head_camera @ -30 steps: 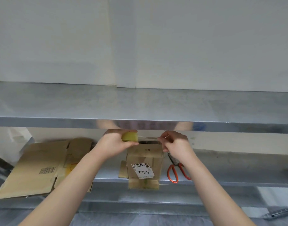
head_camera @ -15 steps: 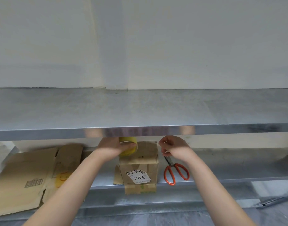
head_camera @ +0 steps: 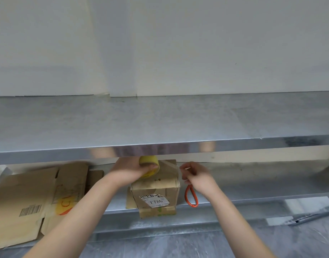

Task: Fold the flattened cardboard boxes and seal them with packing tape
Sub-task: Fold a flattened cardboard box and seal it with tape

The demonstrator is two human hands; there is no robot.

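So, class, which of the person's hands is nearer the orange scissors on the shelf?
Right. The right hand is just above the scissors, pinching the tape strip. The left hand grips the tape roll beyond the box, farther away.

The box point(head_camera: 156, 187) stands at the near edge of the lower shelf point(head_camera: 253, 183), under the upper shelf point(head_camera: 160, 123). Flattened cardboard point(head_camera: 20, 198) lies left of it, scissors point(head_camera: 186, 195) just right. Over its top our left hand point(head_camera: 130, 169) holds the tape roll point(head_camera: 148, 161); the tape strip point(head_camera: 170, 169) runs right to our right hand point(head_camera: 197, 177).
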